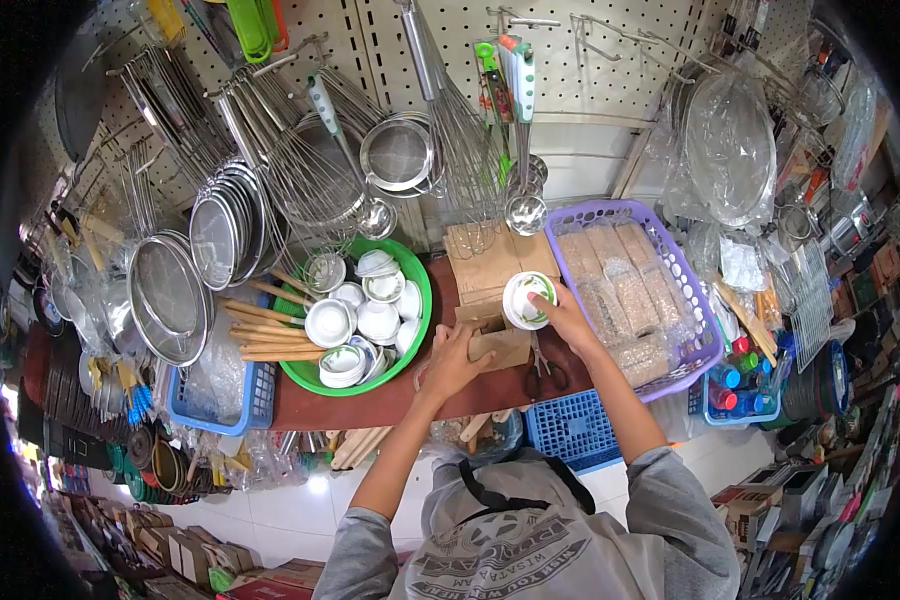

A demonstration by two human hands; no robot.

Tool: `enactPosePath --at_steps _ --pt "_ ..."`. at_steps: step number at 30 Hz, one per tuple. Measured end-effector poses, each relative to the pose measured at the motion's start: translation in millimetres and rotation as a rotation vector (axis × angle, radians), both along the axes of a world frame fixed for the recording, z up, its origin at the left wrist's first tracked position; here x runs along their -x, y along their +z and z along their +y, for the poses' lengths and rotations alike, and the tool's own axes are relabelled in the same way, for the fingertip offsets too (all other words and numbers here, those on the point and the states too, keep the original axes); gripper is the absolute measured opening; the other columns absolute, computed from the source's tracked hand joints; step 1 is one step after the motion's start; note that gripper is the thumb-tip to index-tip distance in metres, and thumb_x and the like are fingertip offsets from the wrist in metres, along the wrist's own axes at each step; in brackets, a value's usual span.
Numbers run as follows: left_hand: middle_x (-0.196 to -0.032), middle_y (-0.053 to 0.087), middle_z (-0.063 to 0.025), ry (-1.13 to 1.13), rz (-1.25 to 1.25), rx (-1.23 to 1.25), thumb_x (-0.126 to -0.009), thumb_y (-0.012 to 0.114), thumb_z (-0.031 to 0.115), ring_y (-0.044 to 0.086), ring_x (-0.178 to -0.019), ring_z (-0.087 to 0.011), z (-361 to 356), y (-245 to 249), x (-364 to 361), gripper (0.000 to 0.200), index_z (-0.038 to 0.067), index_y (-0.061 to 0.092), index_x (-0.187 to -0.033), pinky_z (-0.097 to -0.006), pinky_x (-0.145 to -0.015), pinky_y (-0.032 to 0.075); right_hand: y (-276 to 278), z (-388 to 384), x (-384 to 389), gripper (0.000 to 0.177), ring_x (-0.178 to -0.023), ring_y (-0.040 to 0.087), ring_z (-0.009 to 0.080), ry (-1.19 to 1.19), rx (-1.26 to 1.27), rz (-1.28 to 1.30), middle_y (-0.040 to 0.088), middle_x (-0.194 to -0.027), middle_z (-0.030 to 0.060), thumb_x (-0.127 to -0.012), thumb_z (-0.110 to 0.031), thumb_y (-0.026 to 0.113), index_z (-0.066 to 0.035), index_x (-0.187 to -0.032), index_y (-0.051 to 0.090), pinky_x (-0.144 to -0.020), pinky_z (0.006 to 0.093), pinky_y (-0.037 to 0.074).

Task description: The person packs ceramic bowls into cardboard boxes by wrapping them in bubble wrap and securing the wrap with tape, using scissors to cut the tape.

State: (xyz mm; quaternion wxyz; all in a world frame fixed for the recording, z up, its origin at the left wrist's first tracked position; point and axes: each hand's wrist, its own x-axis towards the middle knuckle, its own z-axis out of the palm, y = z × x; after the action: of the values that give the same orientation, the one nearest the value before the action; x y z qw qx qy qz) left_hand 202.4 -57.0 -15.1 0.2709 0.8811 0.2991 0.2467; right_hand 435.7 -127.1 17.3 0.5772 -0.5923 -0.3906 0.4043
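While the left hand [457,362] clasps cardboard [502,348], the right hand [570,318] holds bowls [525,298].

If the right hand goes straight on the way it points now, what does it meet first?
The right hand holds a small white bowl; past that, probably the brown cardboard box, though depth is unclear.

Bright, even light falls around the bowl [370,383], with soft shadows. Left of the bowl the sieves [170,295] glint; below it the floor [315,487] shows a white glare spot. Far from the bowl fisheye bending is strong, detail softens and corners go black
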Motion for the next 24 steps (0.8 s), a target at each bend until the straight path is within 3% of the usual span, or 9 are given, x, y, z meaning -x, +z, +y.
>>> enactPosePath --at_steps 4,7,11,15,18,24 --pt "-0.114 0.065 -0.0117 -0.013 0.132 -0.026 -0.082 0.074 0.033 0.048 -0.102 -0.0339 -8.6 -5.9 -0.4 0.038 0.010 0.070 -0.112 -0.0431 -0.092 0.041 -21.4 18.0 0.5 0.045 -0.103 0.063 0.0104 0.205 0.087 0.260 0.064 -0.118 0.0019 -0.096 -0.020 0.067 -0.007 -0.137 0.052 -0.084 0.0280 0.055" --pt "-0.117 0.066 -0.0117 -0.051 0.186 -0.075 -0.083 0.073 0.032 0.049 -0.104 -0.0350 -10.8 -18.6 2.8 0.034 0.011 0.073 -0.110 -0.0436 -0.091 0.042 -28.5 25.4 19.0 0.045 -0.104 0.063 0.0103 0.323 0.154 0.287 0.063 -0.118 0.0012 -0.097 -0.021 0.067 -0.007 -0.136 0.052 -0.083 0.0275 0.055" --pt "-0.121 0.064 -0.0163 -0.107 0.227 -0.069 -0.087 0.070 0.031 0.048 -0.108 -0.0387 -11.7 -36.3 9.5 0.036 0.010 0.072 -0.116 -0.0469 -0.094 0.043 -51.2 30.5 32.1 0.042 -0.105 0.061 0.0109 0.405 0.142 0.131 0.062 -0.119 0.0020 -0.097 -0.020 0.067 -0.009 -0.135 0.053 -0.085 0.0274 0.053" --pt "-0.130 0.057 -0.0205 -0.073 0.241 0.017 -0.089 0.068 0.031 0.047 -0.109 -0.0410 -24.3 -23.3 8.9 0.035 0.008 0.072 -0.115 -0.0497 -0.095 0.046 -44.0 19.6 29.9 0.035 -0.103 0.060 0.0107 0.482 0.091 0.020 0.063 -0.115 0.0045 -0.098 -0.017 0.064 -0.006 -0.129 0.054 -0.088 0.0297 0.051" --pt "-0.132 0.051 -0.0196 -0.074 0.213 -0.186 -0.088 0.070 0.033 0.047 -0.111 -0.0401 -25.6 -27.5 7.6 0.036 0.008 0.073 -0.114 -0.0503 -0.093 0.049 -43.9 10.6 26.4 0.031 -0.101 0.060 0.0100 0.441 0.015 -0.090 0.064 -0.112 0.0049 -0.099 -0.016 0.063 -0.005 -0.126 0.054 -0.086 0.0295 0.052" --pt "-0.106 0.044 -0.0150 -0.033 0.169 -0.024 -0.086 0.074 0.037 0.046 -0.104 -0.0343 -35.5 4.0 8.2 0.030 0.011 0.074 -0.100 -0.0451 -0.087 0.046 -36.5 5.0 4.4 0.034 -0.102 0.066 0.0224 0.300 -0.039 -0.223 0.068 -0.110 0.0157 -0.096 -0.018 0.064 -0.002 -0.124 0.055 -0.090 0.0360 0.051"
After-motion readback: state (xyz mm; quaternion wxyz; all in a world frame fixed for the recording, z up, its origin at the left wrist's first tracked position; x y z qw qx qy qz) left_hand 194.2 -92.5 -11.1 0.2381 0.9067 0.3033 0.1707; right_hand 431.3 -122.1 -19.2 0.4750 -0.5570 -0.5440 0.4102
